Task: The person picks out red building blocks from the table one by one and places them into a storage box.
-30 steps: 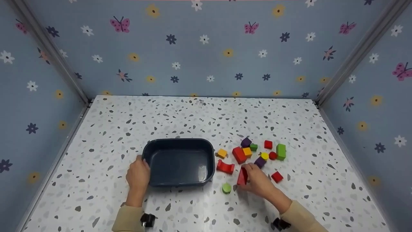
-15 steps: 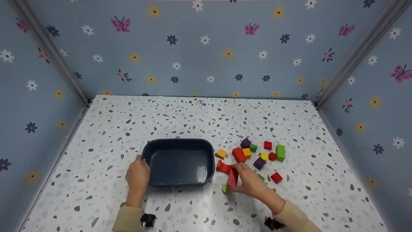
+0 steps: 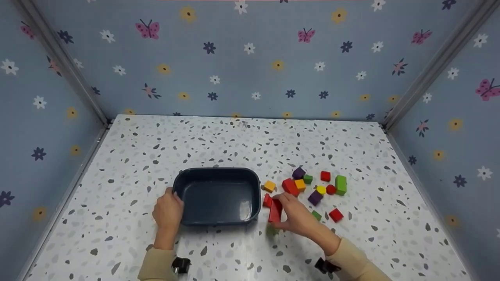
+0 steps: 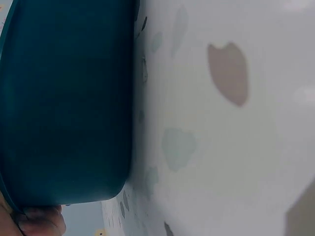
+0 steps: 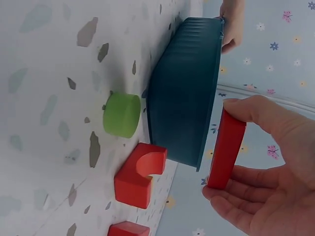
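A person's right hand (image 3: 299, 217) gripped a red slab (image 5: 227, 150) by its ends, thumb on one and fingers on the other, spread only as wide as the piece was long. The slab was held up off the speckled table (image 3: 218, 136), just beside a dark blue tub (image 5: 179, 88) but outside its rim. Compared with a second earlier, hand and slab had shifted leftward, narrowing the gap to the tub and baring a small green piece (image 3: 316, 215); the carry, by appearances, was only partway done. Beneath the slab lay a red arch block (image 5: 129, 179) and a light green cylinder (image 5: 121, 115), both partly masked from the head camera.

Across the tub, the left hand (image 3: 168, 208) grasped its left rim, fingers hooked over the edge; neither it nor the tub had noticeably moved.

Farther out, an orange cube (image 3: 269, 186) sat near the tub's right side. Beyond the right hand lay a loose scatter: two purple pieces, a yellow cylinder (image 3: 320, 190), a long green block (image 3: 341, 185) and several red ones. Flower-and-butterfly panels (image 3: 234, 58) enclosed the scene.
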Available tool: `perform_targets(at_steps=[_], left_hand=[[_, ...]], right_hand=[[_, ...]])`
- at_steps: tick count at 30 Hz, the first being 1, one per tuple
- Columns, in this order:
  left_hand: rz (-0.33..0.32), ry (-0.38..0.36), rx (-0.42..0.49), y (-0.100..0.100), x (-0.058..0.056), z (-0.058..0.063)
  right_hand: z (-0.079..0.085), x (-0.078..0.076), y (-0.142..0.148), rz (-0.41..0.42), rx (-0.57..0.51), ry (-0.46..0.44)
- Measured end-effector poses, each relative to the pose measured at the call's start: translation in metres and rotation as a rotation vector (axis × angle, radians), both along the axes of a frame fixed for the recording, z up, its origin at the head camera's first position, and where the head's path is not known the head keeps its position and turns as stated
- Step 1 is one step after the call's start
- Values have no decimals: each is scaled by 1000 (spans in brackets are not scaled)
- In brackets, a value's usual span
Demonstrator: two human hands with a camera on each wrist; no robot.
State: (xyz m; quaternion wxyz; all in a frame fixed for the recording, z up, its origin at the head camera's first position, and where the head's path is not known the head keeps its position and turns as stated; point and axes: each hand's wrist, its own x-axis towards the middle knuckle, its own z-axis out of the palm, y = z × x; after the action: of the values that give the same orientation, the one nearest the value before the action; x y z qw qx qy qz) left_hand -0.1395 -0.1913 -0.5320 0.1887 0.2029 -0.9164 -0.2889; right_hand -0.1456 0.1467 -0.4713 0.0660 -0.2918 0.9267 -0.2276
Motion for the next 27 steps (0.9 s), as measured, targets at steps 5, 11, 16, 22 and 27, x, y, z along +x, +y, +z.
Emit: perform_targets(at_steps=[5, 11, 16, 22, 27], left_hand=[[-2, -8, 1, 1, 0, 0], [-1, -4, 4, 0, 0, -1], [3, -2, 9, -1, -1, -1], [-2, -4, 5, -1, 0, -1], [-3, 1, 3, -1, -1, -1]], right_hand=[[4, -3, -7, 16, -4, 0], [7, -6, -17, 41, -26, 34], [8, -9, -27, 51, -34, 73], [9, -13, -35, 61, -38, 83], [7, -18, -42, 72, -42, 102]])
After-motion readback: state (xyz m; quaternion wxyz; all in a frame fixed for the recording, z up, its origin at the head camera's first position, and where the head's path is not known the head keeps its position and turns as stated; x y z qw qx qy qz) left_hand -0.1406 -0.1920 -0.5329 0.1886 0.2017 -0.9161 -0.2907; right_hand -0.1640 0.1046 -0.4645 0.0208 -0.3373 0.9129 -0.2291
